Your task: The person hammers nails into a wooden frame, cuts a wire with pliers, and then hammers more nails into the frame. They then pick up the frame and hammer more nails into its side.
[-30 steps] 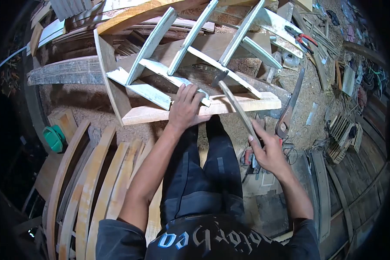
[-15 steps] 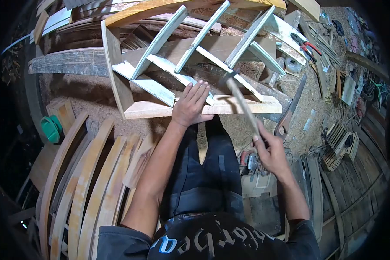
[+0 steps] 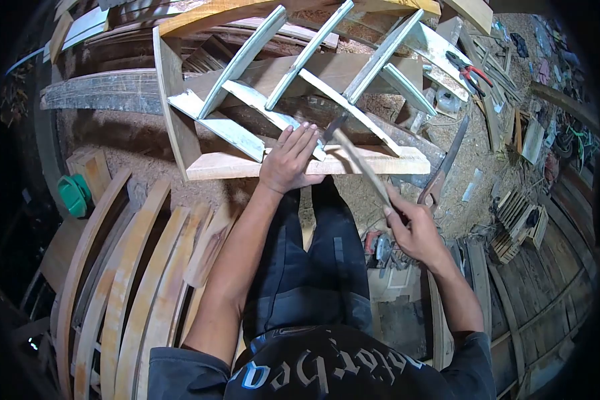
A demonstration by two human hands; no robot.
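Observation:
A wooden frame [image 3: 213, 165] with white-painted slats crossing in a lattice lies in front of me. My left hand [image 3: 290, 159] rests on its near board and on the lower end of a white slat [image 3: 255, 101], fingers stretched and nearly side by side. In my right hand [image 3: 412, 227] is the wooden handle of a hammer [image 3: 360, 160]. The dark hammer head is beside my left fingertips, close to the slat's lower end. Whether it touches the wood cannot be made out.
Curved timbers [image 3: 123, 280] stand at the lower left by a green container [image 3: 75, 195]. A handsaw [image 3: 447, 163] and red-handled pliers [image 3: 470, 72] lie right of the frame. Slatted wood pieces [image 3: 513, 220] and a power tool [image 3: 380, 247] are further down.
The hammer head has moved left and down, closer to my left hand, and my right hand has shifted slightly. My left hand keeps its place on the frame.

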